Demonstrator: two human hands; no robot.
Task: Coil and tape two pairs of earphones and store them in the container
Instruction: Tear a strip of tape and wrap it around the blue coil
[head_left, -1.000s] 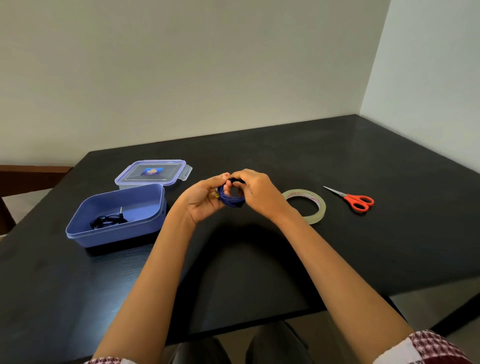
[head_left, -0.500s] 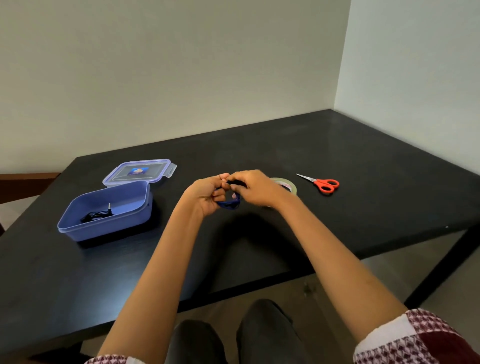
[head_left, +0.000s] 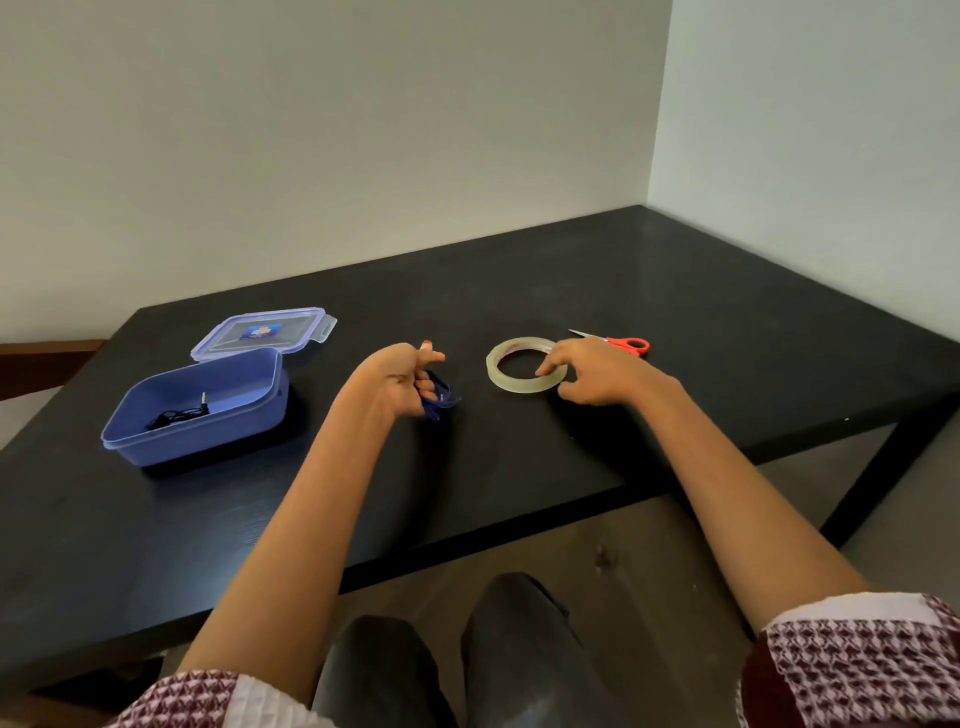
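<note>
My left hand (head_left: 400, 379) is closed around a coil of blue earphones (head_left: 441, 399), held just above the black table (head_left: 519, 467). Fingers spread, my right hand (head_left: 587, 371) rests over the right rim of the clear tape roll (head_left: 511, 366), its fingertips touching the roll. At the left stands the open blue container (head_left: 156, 441), and black earphones (head_left: 179, 414) lie coiled inside it.
The container's clear lid (head_left: 265, 332) lies flat behind it. Red-handled scissors (head_left: 623, 343) lie just beyond my right hand. Walls close the table's far side and right corner. The front edge runs above my knees.
My right hand has left the blue coil and gone right to the tape roll. My left hand keeps the coil alone. The camera has pulled back from the table.
</note>
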